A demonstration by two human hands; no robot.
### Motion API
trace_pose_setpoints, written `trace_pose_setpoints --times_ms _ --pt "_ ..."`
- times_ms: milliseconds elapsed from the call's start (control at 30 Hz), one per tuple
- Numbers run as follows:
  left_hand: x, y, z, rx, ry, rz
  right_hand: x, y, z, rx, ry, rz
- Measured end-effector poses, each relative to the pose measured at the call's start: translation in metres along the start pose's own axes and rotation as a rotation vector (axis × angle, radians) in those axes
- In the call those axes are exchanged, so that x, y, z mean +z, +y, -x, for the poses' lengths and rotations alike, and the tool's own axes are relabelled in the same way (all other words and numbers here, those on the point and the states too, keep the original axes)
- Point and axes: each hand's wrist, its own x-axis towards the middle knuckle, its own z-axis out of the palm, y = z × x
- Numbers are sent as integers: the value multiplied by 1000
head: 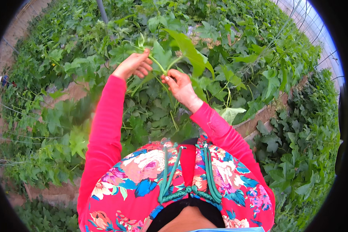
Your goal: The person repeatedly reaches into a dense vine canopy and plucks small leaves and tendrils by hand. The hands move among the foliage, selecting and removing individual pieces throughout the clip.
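My right hand (178,87) pinches a green vine stem (159,63) between thumb and fingertips, at a joint where a leaf stalk (174,61) branches off. A broad lobed leaf (190,49) stands up from that stalk, above the hand. My left hand (135,66) is at the upper left part of the same stem, its thumb tip against or right beside it. Its other fingers are loosely curled below; whether they grip the stem is unclear. Thin curling shoots (140,42) at the stem's far end are blurred.
Dense leafy vines (150,113) surround me. A grey post (102,11) rises at the top left. Thin wires or strings (20,136) cross the left side. A strip of bare soil (255,121) runs between rows at right, beside more foliage (295,162). A wire-framed translucent wall (316,26) curves at upper right.
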Motion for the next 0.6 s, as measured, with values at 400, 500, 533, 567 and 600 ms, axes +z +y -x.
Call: trace_pose_setpoints --times_ms 400,500,533,567,600 --pt "2 81 -2 801 536 278 53 63 -81 -259 173 -115" --pt "2 57 -2 850 643 -4 57 62 -75 -241 92 39" --pt "6 40 -7 846 661 -39 48 63 -65 -28 -99 352" --pt "9 21 -13 874 676 -81 37 64 -53 136 -324 572" --pt "14 -3 -19 754 751 -128 32 67 -42 198 -393 580"
